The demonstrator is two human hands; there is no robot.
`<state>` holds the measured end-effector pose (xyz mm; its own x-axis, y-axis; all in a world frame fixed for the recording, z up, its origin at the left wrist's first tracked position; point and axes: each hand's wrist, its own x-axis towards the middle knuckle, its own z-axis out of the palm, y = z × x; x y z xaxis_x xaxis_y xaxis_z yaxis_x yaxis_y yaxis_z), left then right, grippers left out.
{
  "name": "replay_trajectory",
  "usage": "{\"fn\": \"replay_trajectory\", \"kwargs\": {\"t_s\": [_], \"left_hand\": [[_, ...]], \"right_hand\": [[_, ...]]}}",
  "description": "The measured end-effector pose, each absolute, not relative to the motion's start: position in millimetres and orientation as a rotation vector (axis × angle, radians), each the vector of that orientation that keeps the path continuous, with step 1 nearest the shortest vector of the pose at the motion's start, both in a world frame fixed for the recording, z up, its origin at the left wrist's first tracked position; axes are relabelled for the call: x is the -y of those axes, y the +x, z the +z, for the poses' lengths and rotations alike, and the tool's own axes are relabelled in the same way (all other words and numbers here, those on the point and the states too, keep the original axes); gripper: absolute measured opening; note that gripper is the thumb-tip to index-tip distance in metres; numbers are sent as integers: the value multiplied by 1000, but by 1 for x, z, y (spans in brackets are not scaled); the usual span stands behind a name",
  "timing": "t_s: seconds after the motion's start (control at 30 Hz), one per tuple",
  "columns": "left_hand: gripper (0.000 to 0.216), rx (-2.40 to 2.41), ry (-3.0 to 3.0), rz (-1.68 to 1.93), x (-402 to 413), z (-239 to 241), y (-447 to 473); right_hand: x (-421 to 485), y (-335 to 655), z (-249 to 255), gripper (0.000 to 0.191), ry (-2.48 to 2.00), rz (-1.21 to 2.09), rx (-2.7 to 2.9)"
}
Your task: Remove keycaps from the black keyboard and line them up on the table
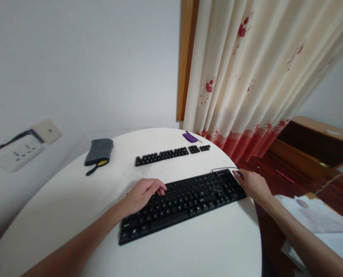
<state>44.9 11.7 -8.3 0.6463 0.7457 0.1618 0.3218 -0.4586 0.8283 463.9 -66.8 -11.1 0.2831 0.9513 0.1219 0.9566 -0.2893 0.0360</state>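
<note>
On the white table [206, 248] lies a black keyboard [185, 204], the left hand [144, 193] loosely half-curled over its left part, the right hand [252, 184], fingers bent, at its right end; either's hold is unclear

Black rectangular plastic keyboard [185, 204]: some left-side keys hidden beneath the bare left hand [144, 192]; many legends too small to read. Bare right hand [252, 184], at the keyboard's right end: some fingers hidden, grip unclear. Round white table [206, 250]: near side cut off.
</note>
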Motion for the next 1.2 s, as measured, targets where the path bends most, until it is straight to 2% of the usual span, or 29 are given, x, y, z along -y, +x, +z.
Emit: {"fn": "replay_trajectory", "kwargs": {"t_s": [0.13, 0.3, 0.53, 0.8, 1.2], "left_hand": [[40, -829, 2052, 659, -12, -9, 45], [40, -827, 2043, 655, -12, -8, 45], [41, -821, 2059, 619, -12, -8, 43], [41, -790, 2080, 606, -12, -8, 43], [40, -799, 2060, 585, -13, -9, 42]], "right_hand": [[45, 469, 6, 42, -2302, -195, 1740], [-6, 472, 14, 38, -2111, -52, 1715], [-67, 464, -7, 23, -2262, 47, 1720], [-95, 459, -21, 37, -2407, 61, 1647], [-104, 459, -29, 40, -2408, 64, 1659]]}}
